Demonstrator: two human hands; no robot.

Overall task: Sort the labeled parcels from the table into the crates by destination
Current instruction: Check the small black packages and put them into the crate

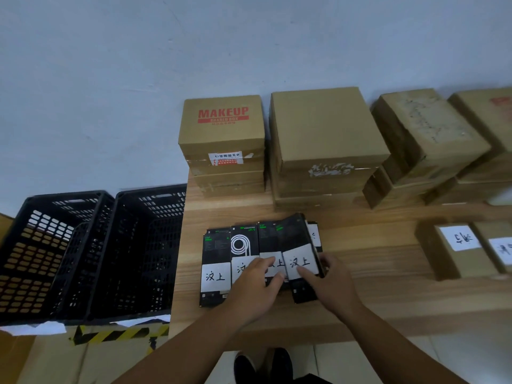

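Observation:
Several flat black parcels with white handwritten labels lie side by side near the table's front. The leftmost parcel [215, 261] is untouched. My left hand [256, 286] lies over the second and third parcels [243, 245], fingers spread on them. My right hand [328, 284] grips the raised right parcel [297, 245], thumb on its label and fingers round its right edge; that parcel tilts up off the table. Another labelled parcel [314, 235] peeks out behind it. Two black plastic crates stand left of the table, the left crate [41, 217] and the right crate [144, 217].
Stacked cardboard boxes line the back of the wooden table [388, 300], among them a MAKEUP box [221, 126] and a plain box [324, 126]. Two brown labelled parcels [457, 250] sit at the right. Yellow-black tape [116, 335] marks the floor below the crates.

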